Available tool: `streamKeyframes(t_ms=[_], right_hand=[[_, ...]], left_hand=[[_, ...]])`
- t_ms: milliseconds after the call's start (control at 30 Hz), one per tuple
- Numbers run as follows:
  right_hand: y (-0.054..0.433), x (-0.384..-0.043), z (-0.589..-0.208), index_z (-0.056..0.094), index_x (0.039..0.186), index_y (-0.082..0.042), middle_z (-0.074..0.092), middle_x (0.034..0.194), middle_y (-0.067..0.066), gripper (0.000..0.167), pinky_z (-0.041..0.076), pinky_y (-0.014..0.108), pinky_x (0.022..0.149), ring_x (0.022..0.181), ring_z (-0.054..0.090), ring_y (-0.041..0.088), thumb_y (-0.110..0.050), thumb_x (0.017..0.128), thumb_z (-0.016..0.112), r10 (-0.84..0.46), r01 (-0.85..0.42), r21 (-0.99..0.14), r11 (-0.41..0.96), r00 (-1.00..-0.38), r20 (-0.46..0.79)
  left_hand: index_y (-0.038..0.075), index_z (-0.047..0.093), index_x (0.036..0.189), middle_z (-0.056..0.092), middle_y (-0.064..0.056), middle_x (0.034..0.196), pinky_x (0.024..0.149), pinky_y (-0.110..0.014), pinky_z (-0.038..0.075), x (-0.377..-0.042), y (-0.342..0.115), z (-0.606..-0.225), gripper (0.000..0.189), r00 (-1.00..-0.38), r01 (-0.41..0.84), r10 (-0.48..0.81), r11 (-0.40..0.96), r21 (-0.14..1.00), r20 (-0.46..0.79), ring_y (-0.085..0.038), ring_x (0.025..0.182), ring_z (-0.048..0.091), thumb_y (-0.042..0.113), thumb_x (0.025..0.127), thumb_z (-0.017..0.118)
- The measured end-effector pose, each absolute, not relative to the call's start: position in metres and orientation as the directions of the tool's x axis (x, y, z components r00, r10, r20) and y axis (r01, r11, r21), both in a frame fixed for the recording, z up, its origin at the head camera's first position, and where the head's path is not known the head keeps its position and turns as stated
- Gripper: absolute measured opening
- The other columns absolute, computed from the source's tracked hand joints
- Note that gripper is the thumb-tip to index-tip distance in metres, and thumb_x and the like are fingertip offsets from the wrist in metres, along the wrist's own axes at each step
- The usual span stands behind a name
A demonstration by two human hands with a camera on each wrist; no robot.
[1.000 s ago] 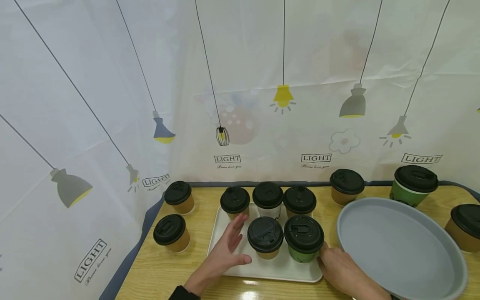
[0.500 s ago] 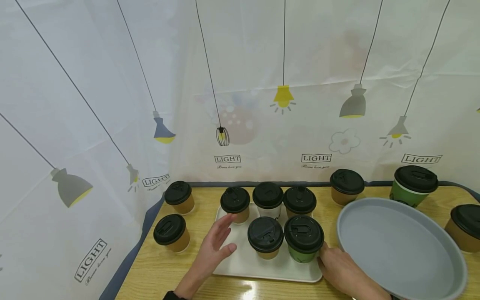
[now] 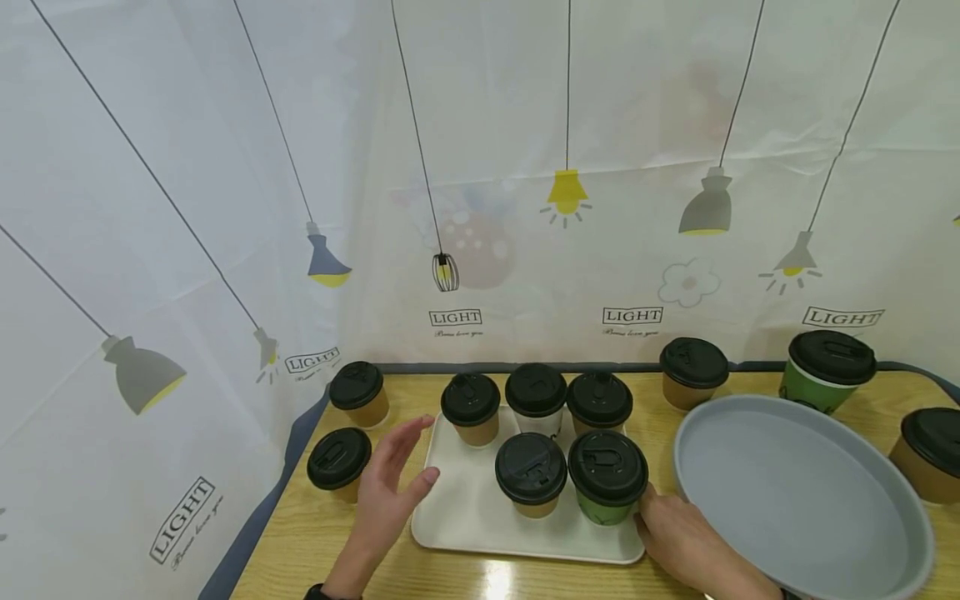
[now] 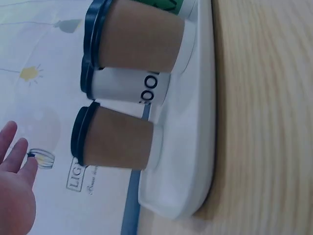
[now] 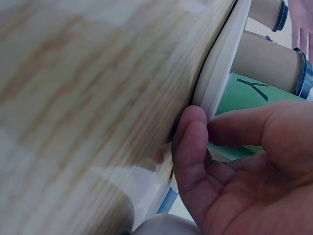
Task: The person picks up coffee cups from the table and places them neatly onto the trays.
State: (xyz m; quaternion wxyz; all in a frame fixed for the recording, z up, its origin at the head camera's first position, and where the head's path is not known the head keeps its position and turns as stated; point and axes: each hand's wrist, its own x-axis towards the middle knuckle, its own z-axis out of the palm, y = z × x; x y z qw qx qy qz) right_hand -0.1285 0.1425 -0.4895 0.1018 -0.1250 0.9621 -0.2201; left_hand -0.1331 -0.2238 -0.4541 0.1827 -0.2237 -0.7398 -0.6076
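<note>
A cream tray (image 3: 465, 521) lies on the wooden table with lidded paper cups on it. At its back stand a brown cup (image 3: 477, 433), a white cup (image 3: 536, 392) and another brown cup (image 3: 599, 400). Nearer me are a third brown cup (image 3: 531, 471) and a green cup (image 3: 607, 467). My left hand (image 3: 381, 504) hovers at the tray's left edge, fingers spread, holding nothing. The tray's front right corner is pinched by my right hand (image 3: 678, 533); the right wrist view shows thumb and fingers (image 5: 193, 142) at the rim, beside the green cup.
Two brown cups, one behind (image 3: 358, 393) and one in front (image 3: 339, 462), stand left of the tray. A large round grey tray (image 3: 802, 492) fills the right side. Around it are a brown cup (image 3: 693, 373), a larger green cup (image 3: 825, 371) and another brown cup (image 3: 930, 454).
My left hand has moved left, from over the tray beside the cups to its left edge, now overlapping the front left cup. The right hand, tray and cups have stayed put.
</note>
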Motion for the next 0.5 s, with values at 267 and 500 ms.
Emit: streamKeyframes(t_ms=[267,500], right_hand=[[0.142,-0.127,-0.491,0.057,0.100,0.001,0.068,0.080,0.017,0.008,0.054,0.049,0.059,0.074,0.070,0.033,-0.002,0.096,0.065,-0.287,-0.215,-0.450,0.867,-0.953,-0.098],[0.144,-0.126,-0.492,0.056,0.099,-0.001,0.067,0.078,0.016,0.009,0.053,0.049,0.058,0.073,0.069,0.033,-0.002,0.096,0.065,-0.294,-0.230,-0.451,0.862,-0.953,-0.076]], left_hand=[[-0.013,0.054,0.132,0.060,-0.018,0.133,0.118,-0.028,0.036,-0.135,-0.248,-0.449,0.053,-0.697,0.663,-0.099,0.289,0.691,0.710,-0.018,0.133,0.054,-0.024,0.082,0.068],[-0.017,0.052,0.131,0.056,-0.008,0.135,0.114,-0.022,0.036,-0.129,-0.267,-0.454,0.054,-0.607,0.621,-0.293,0.404,0.671,0.738,-0.014,0.131,0.050,-0.025,0.080,0.068]])
